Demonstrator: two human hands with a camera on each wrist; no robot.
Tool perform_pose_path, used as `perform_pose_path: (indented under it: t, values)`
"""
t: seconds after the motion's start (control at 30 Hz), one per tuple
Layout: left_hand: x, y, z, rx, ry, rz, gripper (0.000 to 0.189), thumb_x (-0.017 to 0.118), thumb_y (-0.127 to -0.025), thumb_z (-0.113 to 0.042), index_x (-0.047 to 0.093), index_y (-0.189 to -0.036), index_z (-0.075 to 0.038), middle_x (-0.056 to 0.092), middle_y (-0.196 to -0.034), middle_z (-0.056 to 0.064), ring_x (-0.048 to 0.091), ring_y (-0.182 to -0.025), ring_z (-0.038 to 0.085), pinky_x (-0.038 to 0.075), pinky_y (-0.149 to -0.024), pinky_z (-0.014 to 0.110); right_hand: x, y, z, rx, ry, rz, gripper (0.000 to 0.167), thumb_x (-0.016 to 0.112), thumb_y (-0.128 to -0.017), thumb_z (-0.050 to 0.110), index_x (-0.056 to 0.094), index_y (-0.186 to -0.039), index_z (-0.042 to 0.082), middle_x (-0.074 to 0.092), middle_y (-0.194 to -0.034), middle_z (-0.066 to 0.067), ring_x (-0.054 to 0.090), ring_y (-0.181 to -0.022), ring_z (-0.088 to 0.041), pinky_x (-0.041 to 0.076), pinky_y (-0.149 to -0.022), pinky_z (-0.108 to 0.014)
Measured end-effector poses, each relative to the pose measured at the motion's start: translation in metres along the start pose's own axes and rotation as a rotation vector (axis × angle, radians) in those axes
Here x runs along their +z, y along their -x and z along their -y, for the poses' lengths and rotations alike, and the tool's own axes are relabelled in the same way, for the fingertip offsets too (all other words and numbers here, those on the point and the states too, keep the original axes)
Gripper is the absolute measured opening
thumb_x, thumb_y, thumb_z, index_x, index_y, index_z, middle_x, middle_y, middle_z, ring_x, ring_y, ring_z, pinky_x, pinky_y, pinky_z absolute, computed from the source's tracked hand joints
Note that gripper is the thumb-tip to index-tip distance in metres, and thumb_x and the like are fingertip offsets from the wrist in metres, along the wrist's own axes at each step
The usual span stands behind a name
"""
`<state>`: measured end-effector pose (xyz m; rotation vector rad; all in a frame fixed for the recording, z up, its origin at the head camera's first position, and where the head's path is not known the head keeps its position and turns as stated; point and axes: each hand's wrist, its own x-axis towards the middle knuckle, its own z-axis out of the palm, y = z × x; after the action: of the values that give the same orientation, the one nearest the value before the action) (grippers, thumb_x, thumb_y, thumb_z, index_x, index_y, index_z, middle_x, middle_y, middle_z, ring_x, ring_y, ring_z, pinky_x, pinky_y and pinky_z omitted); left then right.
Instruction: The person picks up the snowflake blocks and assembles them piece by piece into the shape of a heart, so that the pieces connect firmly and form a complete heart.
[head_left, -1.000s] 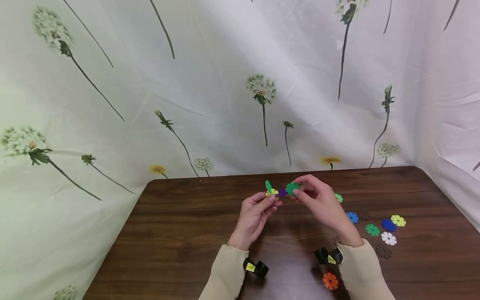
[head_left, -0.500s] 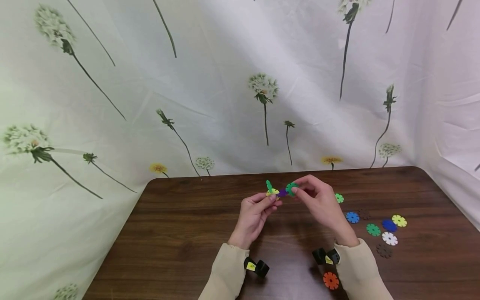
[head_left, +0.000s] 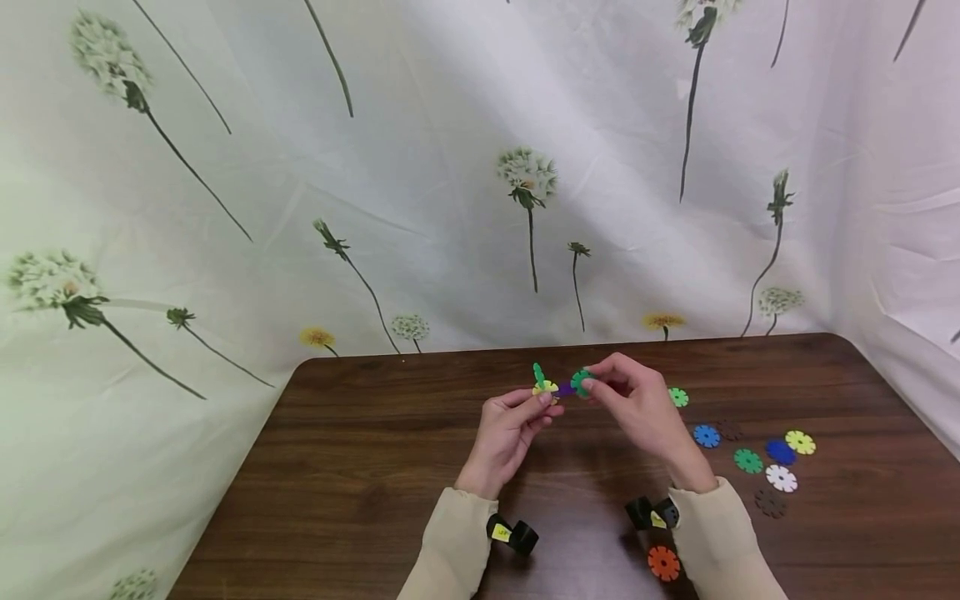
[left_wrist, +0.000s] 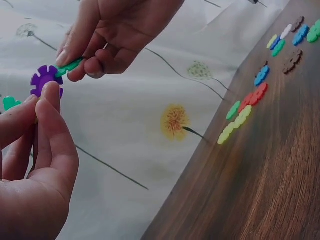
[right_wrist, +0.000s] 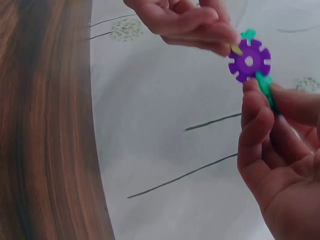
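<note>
Above the far part of the table, my left hand pinches a yellow notched disc between thumb and fingers. This yellow disc belongs to a joined piece with a small green disc standing up from it and a purple notched disc on its right. My right hand pinches another green notched disc by its outer side. In the right wrist view that green disc stands edge-on, its tip at a rim slot of the purple one. Fingers hide part of the yellow disc.
On the brown wooden table, several loose notched discs lie to the right, among them a white disc and a blue disc. An orange disc lies beside the right sleeve. A dandelion-print cloth hangs behind.
My right hand and its green disc have shifted slightly left, closer in to the purple disc. The left hand keeps its grip in nearly the same place.
</note>
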<state>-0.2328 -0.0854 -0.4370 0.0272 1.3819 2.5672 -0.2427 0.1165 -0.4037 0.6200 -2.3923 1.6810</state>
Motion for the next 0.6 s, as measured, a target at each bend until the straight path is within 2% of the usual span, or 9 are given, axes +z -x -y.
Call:
perform_pose_path:
  t: [0.13,0.33,0.47,0.6]
  values:
    - [0.0005,0.0004,-0.0001,-0.013,-0.005,0.015,0.007,0.071,-0.087,-0.010,0.077,-0.090,-0.011,0.074,-0.091,0.003,0.073,-0.079,0.010,0.055,-0.071,0.016,-0.0020,-0.0011,-0.0018,0.009,-0.001,0.023,0.011,0.065,-0.092,0.014,0.066,-0.102,0.009,0.072,-0.088,-0.007,0.066,-0.075,-0.014,0.057,-0.067,-0.031]
    - [0.0001,0.0010,-0.0004,-0.014,-0.015,0.038,0.006,0.072,-0.086,-0.012,0.077,-0.089,-0.012,0.074,-0.090,0.002,0.073,-0.079,0.010,0.056,-0.071,0.016,-0.0054,-0.0015,-0.0004,0.009,0.016,0.052,0.011,0.066,-0.091,0.014,0.065,-0.100,0.008,0.071,-0.086,-0.007,0.066,-0.072,-0.015,0.056,-0.065,-0.027]
    - [0.0019,0.0011,0.0005,-0.008,-0.012,0.046,0.006,0.072,-0.086,-0.011,0.078,-0.089,-0.012,0.074,-0.090,0.002,0.073,-0.079,0.010,0.056,-0.071,0.016,-0.0056,-0.0002,-0.0002,-0.005,0.005,0.036,0.009,0.067,-0.091,0.012,0.065,-0.099,0.008,0.071,-0.085,-0.007,0.066,-0.072,-0.020,0.056,-0.064,-0.026]
    - [0.0052,0.0009,0.0008,-0.001,-0.004,0.044,0.007,0.071,-0.087,-0.010,0.077,-0.089,-0.011,0.074,-0.090,0.003,0.073,-0.079,0.011,0.056,-0.070,0.016,-0.0037,0.0005,-0.0012,-0.031,-0.032,0.009,0.009,0.066,-0.091,0.011,0.065,-0.099,0.007,0.072,-0.086,-0.010,0.066,-0.072,-0.019,0.056,-0.064,-0.028]
